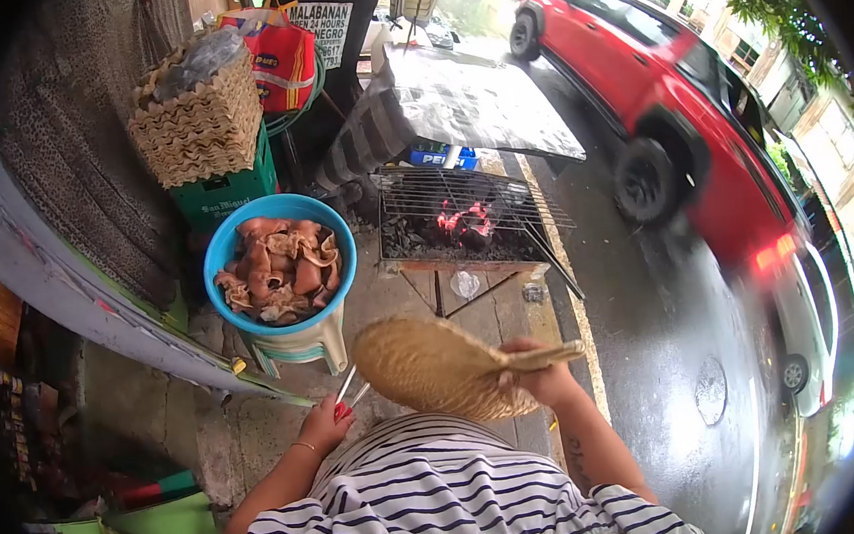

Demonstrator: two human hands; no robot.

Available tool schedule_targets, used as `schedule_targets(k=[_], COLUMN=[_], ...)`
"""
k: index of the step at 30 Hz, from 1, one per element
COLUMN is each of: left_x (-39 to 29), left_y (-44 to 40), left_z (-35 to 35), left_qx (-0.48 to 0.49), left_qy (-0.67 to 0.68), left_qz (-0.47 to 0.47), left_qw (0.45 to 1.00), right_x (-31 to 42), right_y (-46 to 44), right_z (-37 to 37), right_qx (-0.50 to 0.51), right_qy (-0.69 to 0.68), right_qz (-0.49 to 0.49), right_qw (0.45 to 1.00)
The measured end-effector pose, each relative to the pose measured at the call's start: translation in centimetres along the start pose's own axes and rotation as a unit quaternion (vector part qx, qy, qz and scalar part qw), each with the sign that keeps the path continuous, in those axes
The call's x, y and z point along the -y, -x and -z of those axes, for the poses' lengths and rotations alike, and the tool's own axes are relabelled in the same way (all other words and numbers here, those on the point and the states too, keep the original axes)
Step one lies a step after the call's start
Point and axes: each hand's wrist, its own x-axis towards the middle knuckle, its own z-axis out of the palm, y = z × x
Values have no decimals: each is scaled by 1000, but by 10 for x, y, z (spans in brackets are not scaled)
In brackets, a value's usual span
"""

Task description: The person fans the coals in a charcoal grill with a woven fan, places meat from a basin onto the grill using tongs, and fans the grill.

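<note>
My right hand (546, 376) is closed round the handle of a woven fan (435, 367), whose broad face hangs in front of my striped shirt. Lower left, my left hand (323, 426) grips metal tongs (348, 386) with a red part at the fingers. Beyond the fan stands a charcoal grill (467, 260) with a wire grate (431, 191) lying over it; some coals (466, 222) glow red. To the left of the grill, a blue basin (215, 269) full of raw meat pieces (282, 268) rests on a pale stool (303, 345).
Egg trays (197, 119) are stacked on a green crate (226, 194), beside a red bag (283, 62). A table with a checkered cover (474, 98) stands behind the grill. On the wet road at right is a red pickup (654, 88), with a white car (809, 337) near it.
</note>
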Motion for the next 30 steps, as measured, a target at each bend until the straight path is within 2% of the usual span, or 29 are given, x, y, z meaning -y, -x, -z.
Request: schedule_targets(k=[1, 2, 3, 5, 8, 11, 12, 15, 16, 19, 20, 21, 23, 26, 29, 30], left_x=[1, 1, 4, 7, 1, -4, -7, -16, -16, -23, -27, -29, -36, -40, -48, -52], left_y=[-1, -1, -1, -5, -4, -8, -10, -14, -13, -13, -12, -12, -14, -13, -12, -13], left_z=[0, -2, -5, -10, -6, -7, -7, -12, -15, -20, -22, -22, -24, -32, -32, -31], left_qx=[-3, -6, -9, -22, -22, -25, -18, -23, -41, -55, -52, -47, -41, -71, -65, -58], left_qy=[2, 4, 7, 15, 20, 13, 16, 27, 30, 32, 33, 28, 22, 25, 19, 17], left_qz=[-4, -8, -12, -18, -20, -30, -16, 5, -3, 16, 28, 29, 31, 5, 8, 13], left_qw=[1000, 1000, 1000, 999, 999, 999, 1000, 999, 999, 998, 998, 998, 998, 997, 998, 998], right_x=[2, -16, -24, -13, 11, -10, -19, -27, -24, -21, -30, -50, -65, -49, -38, -53], right_y=[-2, -11, -17, -15, 1, -6, -13, -17, -14, -16, -18, -26, -36, -21, -15, -22], right_z=[3, 2, 3, 1, 2, 8, 8, 14, 20, 34, 37, 33, 41, 48, 60, 59], right_qx=[-20, -86, -166, -170, 78, -18, -105, -92, 2, 144, 57, -66, -143, 54, 66, -20], right_qy=[1, -90, 2, -4, -37, 7, -79, -2, 14, -35, -47, -121, 57, -3, -31, -80], right_qz=[0, -83, -31, -104, 40, -27, -84, -96, -56, 31, -92, -81, -40, -19, -16, -45], right_qw=[1000, 989, 986, 980, 995, 999, 988, 991, 998, 988, 993, 987, 987, 998, 997, 996])
